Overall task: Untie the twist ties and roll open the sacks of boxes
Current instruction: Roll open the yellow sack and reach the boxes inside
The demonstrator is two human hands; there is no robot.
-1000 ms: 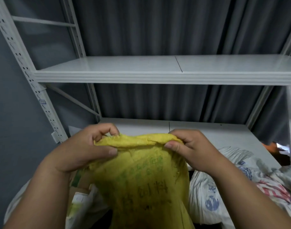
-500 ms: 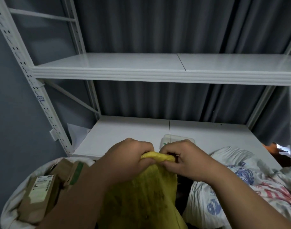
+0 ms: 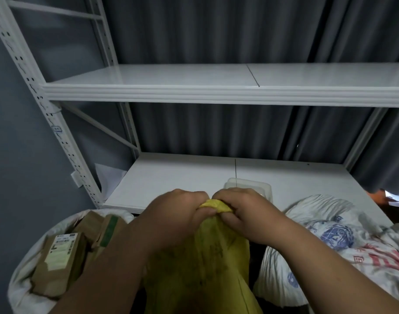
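A yellow woven sack with dark printing stands in front of me at the bottom centre. Its top is bunched into a narrow neck. My left hand and my right hand both grip that neck, knuckles almost touching. No twist tie shows; the fingers hide the neck. To the left, a white sack lies rolled open with brown cardboard boxes inside. To the right lies a white sack with blue and red printing.
A white metal rack stands ahead with a lower shelf and an upper shelf. A clear plastic tub sits on the lower shelf just behind my hands. A grey curtain hangs behind the rack. The perforated upright rises at left.
My hands have drawn together, gathering the sack's wide top into a tight bunch. The sack has sunk lower in view, uncovering the open white sack with boxes at left.
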